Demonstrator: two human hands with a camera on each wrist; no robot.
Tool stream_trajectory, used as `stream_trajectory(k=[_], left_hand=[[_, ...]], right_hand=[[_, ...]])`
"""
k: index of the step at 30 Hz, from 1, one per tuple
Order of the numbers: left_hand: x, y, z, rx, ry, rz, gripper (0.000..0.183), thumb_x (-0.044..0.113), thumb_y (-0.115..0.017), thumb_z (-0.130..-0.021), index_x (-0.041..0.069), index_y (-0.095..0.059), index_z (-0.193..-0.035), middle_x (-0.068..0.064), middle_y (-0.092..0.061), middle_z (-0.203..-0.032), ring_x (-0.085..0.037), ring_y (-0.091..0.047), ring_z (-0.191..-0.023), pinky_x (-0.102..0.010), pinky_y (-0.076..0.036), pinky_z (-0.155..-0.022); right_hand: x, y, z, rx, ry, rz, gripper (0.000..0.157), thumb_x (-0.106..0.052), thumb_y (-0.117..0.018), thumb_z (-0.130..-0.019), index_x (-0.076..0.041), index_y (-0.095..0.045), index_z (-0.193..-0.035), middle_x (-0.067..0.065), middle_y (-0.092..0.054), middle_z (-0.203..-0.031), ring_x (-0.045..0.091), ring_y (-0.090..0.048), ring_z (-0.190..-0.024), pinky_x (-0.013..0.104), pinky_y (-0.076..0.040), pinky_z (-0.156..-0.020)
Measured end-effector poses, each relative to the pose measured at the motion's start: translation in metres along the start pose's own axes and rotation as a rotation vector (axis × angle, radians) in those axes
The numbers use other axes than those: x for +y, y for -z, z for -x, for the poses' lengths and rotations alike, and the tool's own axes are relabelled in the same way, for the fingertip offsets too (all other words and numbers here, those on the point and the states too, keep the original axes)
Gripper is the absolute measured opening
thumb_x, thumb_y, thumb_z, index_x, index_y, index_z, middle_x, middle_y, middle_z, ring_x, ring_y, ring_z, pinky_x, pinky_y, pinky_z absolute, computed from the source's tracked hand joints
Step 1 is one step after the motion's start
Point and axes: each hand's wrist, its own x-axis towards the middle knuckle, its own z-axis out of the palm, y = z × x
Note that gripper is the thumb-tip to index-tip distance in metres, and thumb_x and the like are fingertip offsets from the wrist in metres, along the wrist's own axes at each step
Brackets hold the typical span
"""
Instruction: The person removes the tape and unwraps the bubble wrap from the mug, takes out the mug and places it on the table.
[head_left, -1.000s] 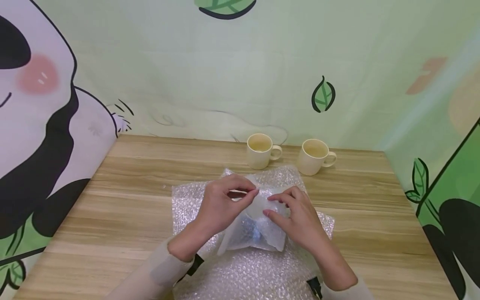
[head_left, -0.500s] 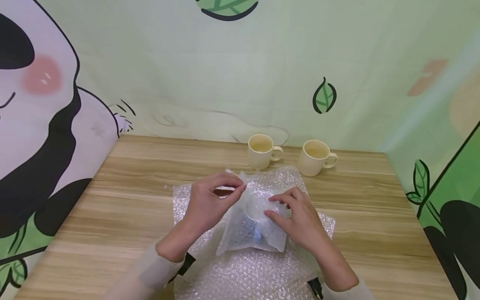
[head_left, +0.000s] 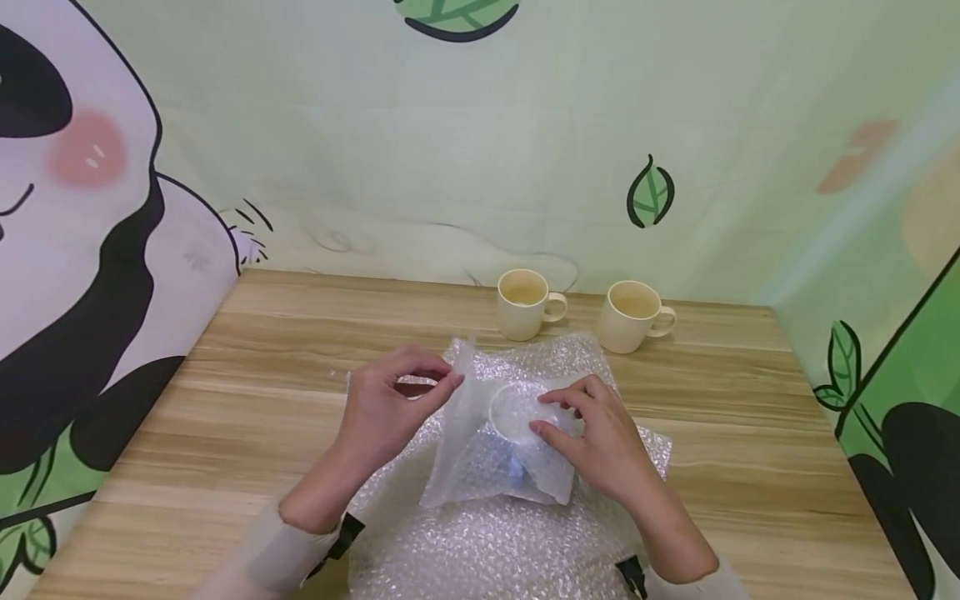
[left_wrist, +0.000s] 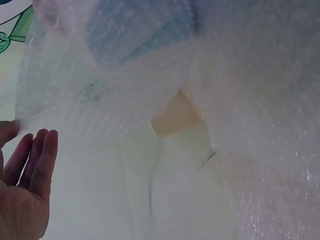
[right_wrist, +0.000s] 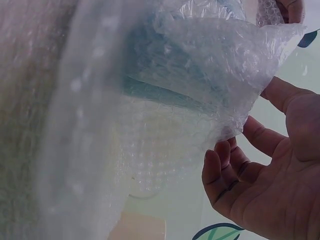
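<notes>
A bluish, cup-like thing with a round rim (head_left: 517, 412) stands in the middle of the head view, seen hazily through a layer of bubble wrap (head_left: 472, 467). My left hand (head_left: 390, 408) pinches a raised edge of that wrap between thumb and forefinger, left of the rim. In the left wrist view, the pinched film stretches up from the left hand (left_wrist: 30, 185). On the other side, my right hand (head_left: 600, 433) grips the wrapped thing with thumb and curled fingers. The right wrist view shows the right hand (right_wrist: 270, 165) against crinkled film with blue behind it.
A larger bubble wrap sheet (head_left: 480, 550) lies flat under the bundle on the wooden table (head_left: 240, 392). Two cream mugs, a left mug (head_left: 521, 312) and a right mug (head_left: 628, 321), stand behind it near the printed backdrop (head_left: 375, 150).
My left hand has moved left and slightly toward me, drawing the pinched wrap edge away from the rim and opening the film out. The right hand has stayed in place.
</notes>
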Motion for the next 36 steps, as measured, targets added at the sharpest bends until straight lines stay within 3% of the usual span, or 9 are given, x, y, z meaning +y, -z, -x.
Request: stream_trajectory(k=[14, 19, 25, 36], left_hand=[[0.003, 0.006, 0.010, -0.106, 0.034, -0.028, 0.024, 0.013, -0.091, -0.079, 0.009, -0.077, -0.097, -0.001, -0.076, -0.093, -0.013, -0.076, -0.081, -0.026, -0.064, -0.068], [0.002, 0.008, 0.012, -0.098, 0.026, -0.110, 0.015, 0.010, -0.087, -0.083, 0.010, -0.075, -0.091, -0.001, -0.075, -0.090, -0.012, -0.075, -0.076, -0.023, -0.063, -0.065], [-0.004, 0.014, 0.014, -0.087, 0.065, -0.195, 0.009, 0.011, -0.084, -0.085, 0.013, -0.077, -0.089, 0.003, -0.076, -0.085, -0.008, -0.073, -0.073, -0.019, -0.062, -0.064], [-0.020, 0.028, 0.021, -0.090, 0.126, -0.289, 0.005, 0.015, -0.080, -0.090, 0.014, -0.077, -0.087, 0.005, -0.075, -0.079, -0.005, -0.071, -0.071, -0.023, -0.062, -0.068]], right_hand=[[0.001, 0.000, 0.000, -0.005, -0.004, -0.005, 0.032, -0.033, -0.084, -0.088, -0.019, -0.078, -0.115, -0.003, -0.057, -0.104, 0.014, -0.052, -0.092, 0.028, -0.043, -0.076], [0.001, 0.000, 0.000, -0.006, -0.003, -0.010, 0.032, -0.033, -0.084, -0.088, -0.019, -0.078, -0.115, -0.003, -0.057, -0.104, 0.014, -0.052, -0.092, 0.028, -0.043, -0.076], [0.001, 0.000, 0.000, -0.009, -0.002, -0.013, 0.032, -0.033, -0.084, -0.088, -0.018, -0.077, -0.116, -0.003, -0.057, -0.104, 0.015, -0.052, -0.092, 0.028, -0.043, -0.076], [0.002, 0.000, 0.000, -0.015, -0.010, -0.015, 0.032, -0.034, -0.084, -0.088, -0.019, -0.078, -0.116, -0.003, -0.057, -0.104, 0.015, -0.053, -0.093, 0.029, -0.044, -0.077]])
